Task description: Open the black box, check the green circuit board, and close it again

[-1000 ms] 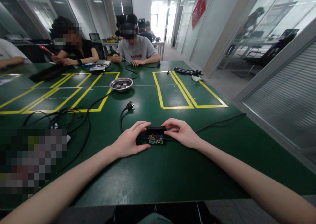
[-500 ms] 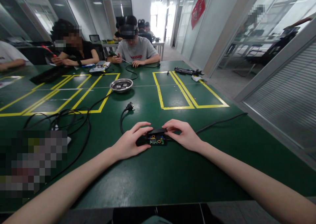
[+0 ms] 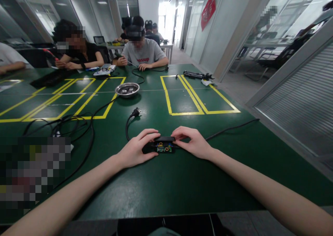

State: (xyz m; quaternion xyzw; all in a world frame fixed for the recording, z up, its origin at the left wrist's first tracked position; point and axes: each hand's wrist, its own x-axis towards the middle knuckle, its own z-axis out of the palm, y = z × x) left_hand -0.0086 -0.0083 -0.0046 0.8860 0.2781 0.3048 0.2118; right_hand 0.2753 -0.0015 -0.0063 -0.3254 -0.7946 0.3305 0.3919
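Black case lies on the green surface, set back from the near edge and well inside the right edge. Circuit board shows inside it, two copper-coloured rings on top. We have the black cover over the case's far side; whether the two touch there, we cannot tell.

Our left hand grasps the left end, fingers at the cover, thumb by the case's near corner. Our right hand pinches the cover's right end between thumb and fingers.

One cord curls from behind our left hand toward the far edge, ending in a plug. Another cable runs from behind our right hand to the right edge. Farther off, we note a metal bowl holding small metal parts. Across from us, a co-worker in a grey shirt sits at the far edge.
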